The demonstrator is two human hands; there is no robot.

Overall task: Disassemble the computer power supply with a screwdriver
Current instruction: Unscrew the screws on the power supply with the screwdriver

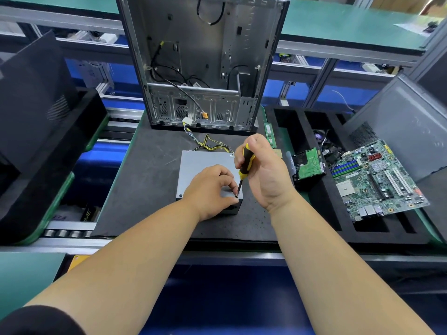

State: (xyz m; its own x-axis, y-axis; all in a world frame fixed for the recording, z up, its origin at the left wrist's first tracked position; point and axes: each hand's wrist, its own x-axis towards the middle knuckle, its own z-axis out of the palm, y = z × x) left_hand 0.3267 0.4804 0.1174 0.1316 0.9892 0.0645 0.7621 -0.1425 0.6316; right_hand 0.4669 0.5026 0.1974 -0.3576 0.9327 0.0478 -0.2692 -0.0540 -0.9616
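Right hand (261,170) wrapped round the black-and-yellow handle of a screwdriver (244,165), fingers curled tight about it, shaft slanting down and to the left with its tip set on the near right corner of the power supply (203,163). Left hand (212,189) just beside that tip, fingers bent and pinching at the same corner, thumb and forefinger meeting right at the screw spot; whether a screw sits between them, too small to tell. Grey metal box of the power supply lying flat under both hands on a black foam mat (150,184), its bundle of yellow and black wires (208,143) trailing off the far edge, beyond the right hand, toward a white plug (186,121). Farther still past the hands, an open computer case (203,61) standing upright on the mat, loose black cables inside. Right of the right hand, a black foam tray (338,213) with slots, holding a hard drive (308,165) with its green board showing and, farther right, a motherboard (375,182) lying tilted across the slots. A green memory stick (270,134) just beyond the right hand at the mat's edge. Left of the left hand, well apart, a dark case panel (36,100) leaning on another black tray. Green-topped benches (350,22) and aluminium framing behind
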